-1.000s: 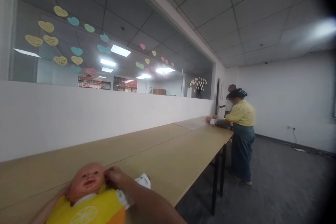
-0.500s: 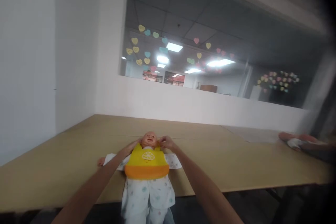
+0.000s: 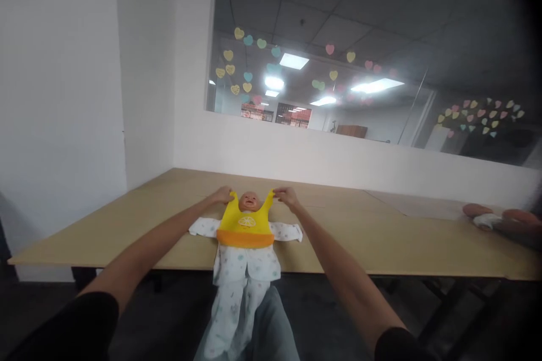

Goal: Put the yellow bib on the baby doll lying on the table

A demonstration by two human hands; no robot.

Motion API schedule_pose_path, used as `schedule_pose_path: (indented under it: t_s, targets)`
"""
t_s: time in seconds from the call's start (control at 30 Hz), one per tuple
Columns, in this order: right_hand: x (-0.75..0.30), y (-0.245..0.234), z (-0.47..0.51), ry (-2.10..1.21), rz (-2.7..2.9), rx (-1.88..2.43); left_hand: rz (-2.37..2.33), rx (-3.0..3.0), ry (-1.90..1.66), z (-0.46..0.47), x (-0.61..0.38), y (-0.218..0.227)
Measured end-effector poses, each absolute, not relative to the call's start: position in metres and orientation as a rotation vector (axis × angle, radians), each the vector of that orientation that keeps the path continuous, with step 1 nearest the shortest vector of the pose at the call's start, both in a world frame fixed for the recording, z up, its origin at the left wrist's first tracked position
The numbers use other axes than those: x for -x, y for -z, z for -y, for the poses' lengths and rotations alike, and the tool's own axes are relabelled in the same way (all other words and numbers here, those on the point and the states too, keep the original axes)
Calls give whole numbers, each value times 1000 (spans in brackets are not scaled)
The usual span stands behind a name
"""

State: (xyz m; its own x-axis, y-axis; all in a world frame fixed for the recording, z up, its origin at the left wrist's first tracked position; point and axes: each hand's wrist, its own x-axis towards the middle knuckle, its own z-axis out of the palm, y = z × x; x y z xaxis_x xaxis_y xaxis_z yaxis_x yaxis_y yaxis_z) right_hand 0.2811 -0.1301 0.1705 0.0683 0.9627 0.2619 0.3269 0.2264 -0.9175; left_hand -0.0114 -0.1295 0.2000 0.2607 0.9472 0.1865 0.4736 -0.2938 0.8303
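Left hand (image 3: 222, 196): clamped on bib (image 3: 245, 224) strap | right hand (image 3: 287, 198): clamped on opposite strap (image 3: 268, 206) | hands apart, flanking doll (image 3: 249, 201) head | doll: face-up on table (image 3: 359, 240), in printed pajamas (image 3: 241, 262)

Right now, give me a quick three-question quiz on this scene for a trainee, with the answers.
1. True or false: the left hand and the right hand both hold the bib.
2. How does the doll lie? A on its back, B on its front, C on its side.
3. Fill in the blank: the bib's lower band is coloured ____.

Key: 1 true; 2 A; 3 orange.
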Motion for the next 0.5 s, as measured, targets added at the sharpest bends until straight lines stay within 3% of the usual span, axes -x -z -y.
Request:
schedule_pose_path:
  t_s: [0.3,0.5]
  targets:
    - [-295,-313,219,-363,1649,971,-978,-2099,-963,158,22,-314]
    - [-285,-337,321,-201,1570,463,-854,-2200,-1251,199,59,-349]
